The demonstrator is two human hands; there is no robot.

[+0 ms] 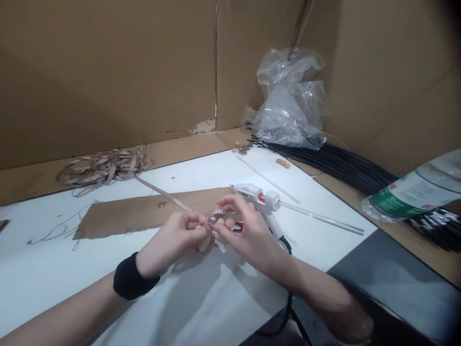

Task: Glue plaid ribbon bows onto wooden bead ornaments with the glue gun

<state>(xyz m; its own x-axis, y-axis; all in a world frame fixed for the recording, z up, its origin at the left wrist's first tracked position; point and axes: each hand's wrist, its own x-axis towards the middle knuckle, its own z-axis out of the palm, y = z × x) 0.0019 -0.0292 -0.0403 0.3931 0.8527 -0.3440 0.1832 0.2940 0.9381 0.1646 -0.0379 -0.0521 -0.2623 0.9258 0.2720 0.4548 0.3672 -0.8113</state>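
A brown checked ribbon (162,191) runs from a loose pile at the back left to my two hands. My left hand (180,235) pinches the ribbon against a small pale beige piece (204,244). Close beside it, my right hand (248,230) is curved around a short loop of the ribbon, its thumb against the small piece. A round tan bead (229,223) shows between the right thumb and fingers. Red scissor handles (237,227) are partly hidden behind the right hand. What lies under the fingertips is mostly hidden.
A cardboard strip (122,214) lies behind my hands. Beyond the right hand sits a white glue gun (248,191) with a clear stick. Black rods (334,161), a plastic bag (284,105) and a large bottle (414,192) line the right side.
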